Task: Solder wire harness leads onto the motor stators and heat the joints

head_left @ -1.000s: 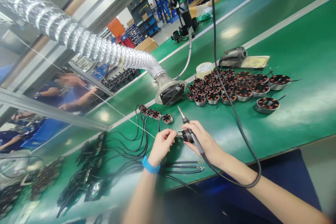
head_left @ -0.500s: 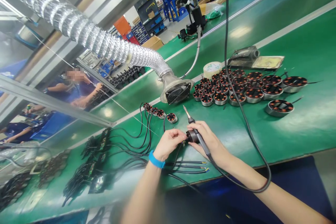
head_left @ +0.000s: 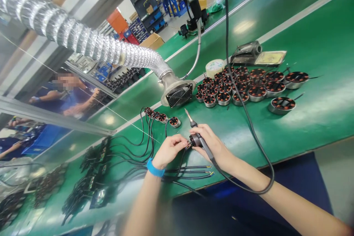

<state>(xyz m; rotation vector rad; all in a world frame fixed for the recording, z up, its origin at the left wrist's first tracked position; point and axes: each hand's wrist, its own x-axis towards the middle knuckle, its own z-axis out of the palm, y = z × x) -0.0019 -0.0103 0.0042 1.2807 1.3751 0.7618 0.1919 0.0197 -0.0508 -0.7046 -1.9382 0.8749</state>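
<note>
As left hand (head_left: 169, 151) pinches stator (head_left: 195, 141), right hand (head_left: 212, 144) clenches soldering iron (head_left: 193, 124) near bench edge (head_left: 265, 164).

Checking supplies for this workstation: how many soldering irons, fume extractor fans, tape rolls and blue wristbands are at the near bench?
Soldering iron: 1
Fume extractor fan: 1
Tape roll: 1
Blue wristband: 1
Total: 4

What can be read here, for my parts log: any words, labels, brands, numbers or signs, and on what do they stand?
No text can be read clearly anywhere in this view.
Yellow card: its marks are too blurred to read.
Soldering iron: no readable marking.
Stators: no readable marking.
</note>
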